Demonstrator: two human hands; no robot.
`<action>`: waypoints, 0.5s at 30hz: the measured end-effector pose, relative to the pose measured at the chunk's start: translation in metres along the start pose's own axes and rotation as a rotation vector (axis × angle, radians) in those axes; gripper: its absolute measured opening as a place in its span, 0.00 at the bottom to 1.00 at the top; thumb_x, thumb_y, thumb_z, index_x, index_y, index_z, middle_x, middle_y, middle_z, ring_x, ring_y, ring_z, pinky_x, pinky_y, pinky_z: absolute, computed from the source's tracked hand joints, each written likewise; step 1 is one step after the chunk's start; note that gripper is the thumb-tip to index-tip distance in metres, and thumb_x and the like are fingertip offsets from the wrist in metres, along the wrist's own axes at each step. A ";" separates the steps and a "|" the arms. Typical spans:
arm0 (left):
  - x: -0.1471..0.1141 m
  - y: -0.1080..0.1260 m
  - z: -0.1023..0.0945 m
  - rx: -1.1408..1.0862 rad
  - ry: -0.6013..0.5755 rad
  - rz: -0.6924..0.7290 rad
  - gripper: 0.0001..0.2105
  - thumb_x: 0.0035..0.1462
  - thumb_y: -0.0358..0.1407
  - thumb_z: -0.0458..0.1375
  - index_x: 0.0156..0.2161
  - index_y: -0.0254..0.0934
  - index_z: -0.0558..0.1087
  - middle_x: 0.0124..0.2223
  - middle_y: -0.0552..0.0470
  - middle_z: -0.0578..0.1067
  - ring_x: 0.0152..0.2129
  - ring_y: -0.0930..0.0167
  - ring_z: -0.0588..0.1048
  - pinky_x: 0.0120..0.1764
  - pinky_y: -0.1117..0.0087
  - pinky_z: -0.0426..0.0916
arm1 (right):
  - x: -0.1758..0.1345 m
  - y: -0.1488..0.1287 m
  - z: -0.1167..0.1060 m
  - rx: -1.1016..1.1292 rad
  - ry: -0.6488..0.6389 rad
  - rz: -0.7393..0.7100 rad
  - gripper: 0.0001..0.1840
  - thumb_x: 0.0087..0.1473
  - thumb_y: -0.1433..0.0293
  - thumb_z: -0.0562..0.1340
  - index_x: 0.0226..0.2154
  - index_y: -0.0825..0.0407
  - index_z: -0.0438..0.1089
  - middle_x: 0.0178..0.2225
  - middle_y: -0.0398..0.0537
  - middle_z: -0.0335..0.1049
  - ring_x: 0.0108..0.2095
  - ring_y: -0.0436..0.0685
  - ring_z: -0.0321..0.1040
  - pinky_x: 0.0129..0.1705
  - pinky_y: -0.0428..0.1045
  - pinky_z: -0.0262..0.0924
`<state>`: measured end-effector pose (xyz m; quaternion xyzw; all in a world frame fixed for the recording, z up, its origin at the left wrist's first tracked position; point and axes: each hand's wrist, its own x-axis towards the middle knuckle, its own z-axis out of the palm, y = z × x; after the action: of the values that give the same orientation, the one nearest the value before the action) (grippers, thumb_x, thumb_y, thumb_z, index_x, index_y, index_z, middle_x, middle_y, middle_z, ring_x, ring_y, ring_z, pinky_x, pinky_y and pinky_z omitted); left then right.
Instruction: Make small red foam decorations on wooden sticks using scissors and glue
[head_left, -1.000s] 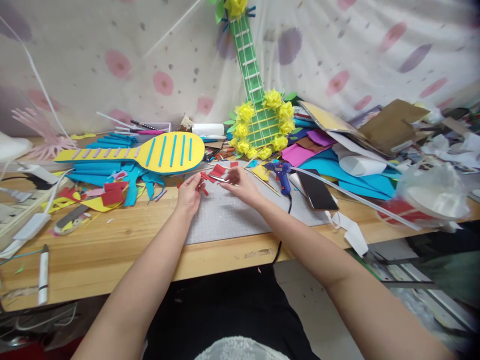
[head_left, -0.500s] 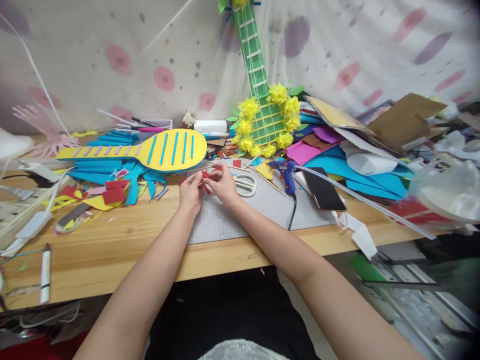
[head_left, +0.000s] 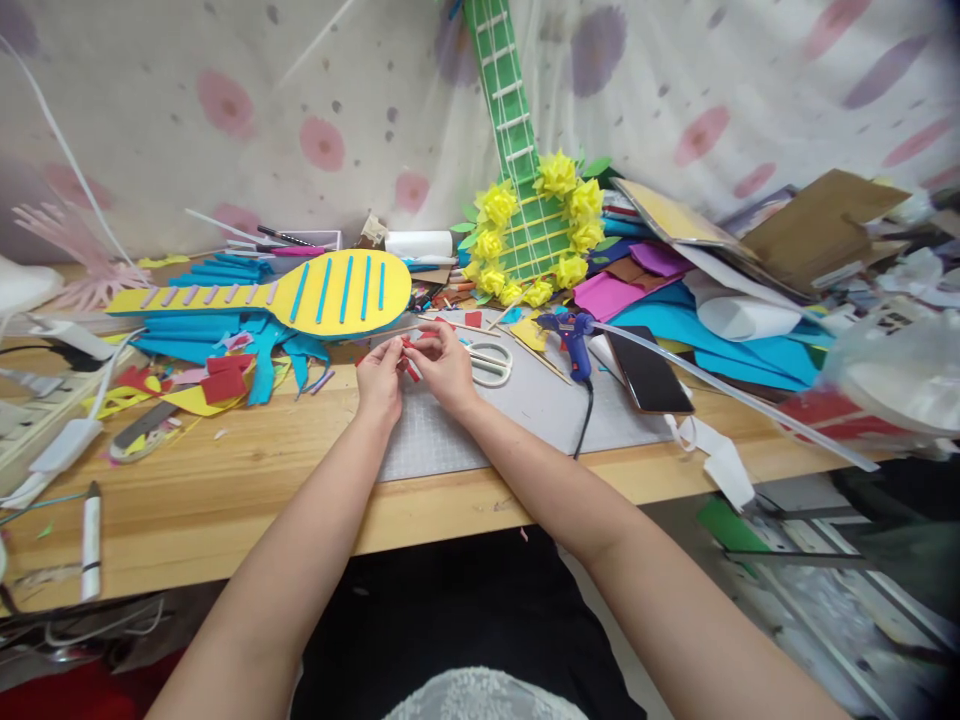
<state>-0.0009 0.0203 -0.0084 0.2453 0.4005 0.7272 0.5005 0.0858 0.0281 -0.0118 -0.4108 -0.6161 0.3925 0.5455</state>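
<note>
Over the grey cutting mat (head_left: 442, 440), my left hand (head_left: 381, 382) and my right hand (head_left: 445, 368) meet fingertip to fingertip. Both pinch a small red paper piece (head_left: 409, 346), most of it hidden by the fingers. White-handled scissors (head_left: 491, 366) lie just right of my right hand, their blades out of sight. Behind my left hand rests a yellow paddle-shaped cutout (head_left: 330, 300) with blue and pale strips across it. A blue glue gun (head_left: 574, 345) lies further right on the mat.
A green paper guitar (head_left: 517, 170) with yellow flowers leans at the back. Blue sheets (head_left: 720, 335) and a black phone (head_left: 649, 370) lie right. Red scraps (head_left: 225, 380), a power strip (head_left: 30, 425) and a white marker (head_left: 91, 540) are left. A clear stick (head_left: 735, 395) juts over the right edge.
The view has shifted slightly. Both hands stay together over the mat, with small finger movements on the red paper piece.
</note>
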 end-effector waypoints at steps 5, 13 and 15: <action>-0.002 0.003 0.002 -0.007 -0.044 -0.005 0.08 0.38 0.36 0.66 0.25 0.33 0.74 0.28 0.50 0.75 0.23 0.77 0.71 0.29 0.75 0.63 | 0.000 0.001 -0.002 -0.004 -0.030 0.009 0.15 0.47 0.67 0.61 0.39 0.48 0.59 0.32 0.42 0.72 0.33 0.50 0.72 0.39 0.47 0.65; -0.006 0.003 0.002 0.036 -0.073 -0.001 0.09 0.39 0.37 0.65 0.27 0.33 0.74 0.27 0.51 0.75 0.22 0.78 0.70 0.27 0.76 0.62 | -0.004 -0.005 -0.005 0.012 -0.001 -0.017 0.17 0.47 0.68 0.61 0.40 0.48 0.58 0.33 0.42 0.72 0.34 0.50 0.71 0.41 0.47 0.65; -0.007 0.003 0.002 0.036 -0.077 -0.002 0.10 0.39 0.38 0.65 0.27 0.33 0.74 0.27 0.52 0.74 0.22 0.78 0.70 0.26 0.77 0.62 | -0.005 -0.006 -0.006 0.020 0.009 -0.030 0.17 0.47 0.68 0.61 0.40 0.48 0.58 0.33 0.43 0.72 0.34 0.50 0.71 0.41 0.47 0.65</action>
<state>0.0018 0.0145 -0.0045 0.2817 0.3944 0.7093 0.5118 0.0915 0.0219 -0.0073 -0.3978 -0.6158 0.3884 0.5582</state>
